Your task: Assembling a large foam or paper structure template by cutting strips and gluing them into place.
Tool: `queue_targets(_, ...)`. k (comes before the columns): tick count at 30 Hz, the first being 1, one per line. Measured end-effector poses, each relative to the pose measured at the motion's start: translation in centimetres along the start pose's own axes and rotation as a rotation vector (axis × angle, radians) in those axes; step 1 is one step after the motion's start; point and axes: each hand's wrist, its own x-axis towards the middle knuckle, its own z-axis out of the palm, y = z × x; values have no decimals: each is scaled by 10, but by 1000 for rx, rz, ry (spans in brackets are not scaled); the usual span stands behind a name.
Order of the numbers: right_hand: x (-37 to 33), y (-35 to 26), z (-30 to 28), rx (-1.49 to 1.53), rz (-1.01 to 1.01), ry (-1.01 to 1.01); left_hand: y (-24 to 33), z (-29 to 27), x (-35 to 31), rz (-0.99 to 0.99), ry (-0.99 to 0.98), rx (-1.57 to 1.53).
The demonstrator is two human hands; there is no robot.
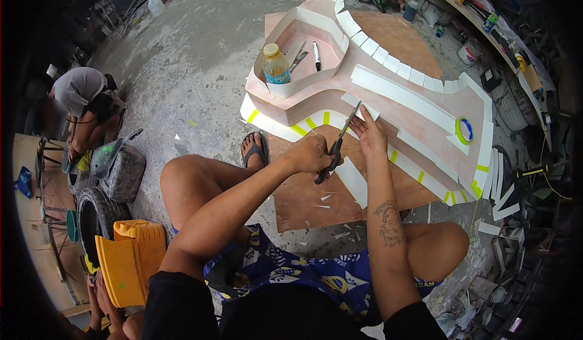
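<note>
My left hand [311,153] is closed round the black handles of a pair of scissors [335,149], whose blades point up and away from me. Pinched in my right hand [371,135] is a small white card strip [371,110], with the scissor tips against it. Both hands are above the near side of a large pinkish, curved form [340,79] edged with white card tabs. Yellow tape pieces [327,118] fasten some tabs along its near edge. A longer white strip [352,179] lies below my hands on a brown board [297,203].
A bottle [276,67] and a black-and-white marker [316,56] sit in the form's walled recess. A tape roll [464,130] lies at its right. Cut strips [498,176] are on the floor. At left are a crouching person [82,100], a tyre [100,218] and a yellow container [130,261].
</note>
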Motion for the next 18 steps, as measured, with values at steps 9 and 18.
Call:
queue_targets(9, 0, -1, -2, -6, -13, -33, 8, -1, -3, -8, -15, -27)
queue_targets(18, -1, -3, -1, 6, 0, -36, 4, -9, -13, -60, -52, 0)
